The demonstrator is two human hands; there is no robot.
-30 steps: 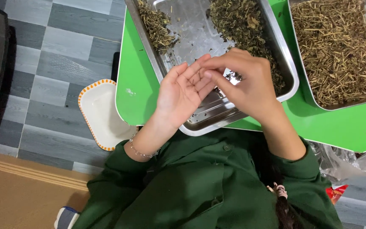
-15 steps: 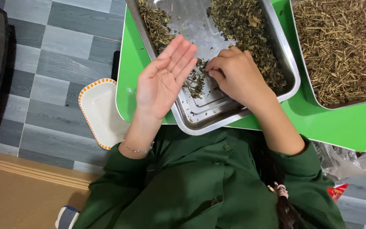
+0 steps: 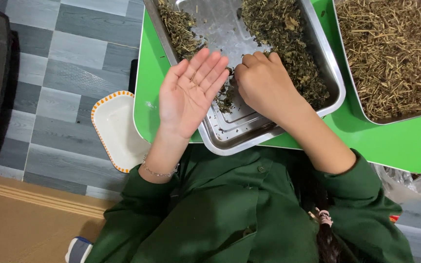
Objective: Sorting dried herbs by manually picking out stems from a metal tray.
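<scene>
My left hand [image 3: 191, 92] hovers palm up and flat over the near left corner of a steel tray [image 3: 230, 146], with nothing in it. My right hand [image 3: 264, 85] rests knuckles up inside the tray, its fingers curled down onto a small clump of dried leaves [image 3: 226, 97] between the two hands; the fingertips are hidden. A large heap of dried green-brown leaves [image 3: 288, 39] fills the tray's right side. A thinner strip of leaves [image 3: 179, 29] lies along its left wall. The tray's middle is bare metal.
The tray sits on a bright green table [image 3: 391, 141], beside a second tray of dry straw-coloured stems [image 3: 391, 53]. A white dish with an orange rim [image 3: 115, 131] lies on the grey tiled floor at left. A clear plastic bag [image 3: 415, 182] is under the table's right side.
My hands, which met over the tray's near edge, have parted. The right hand moved into the tray onto the leaves; the left palm opened flat and stayed beside it.
</scene>
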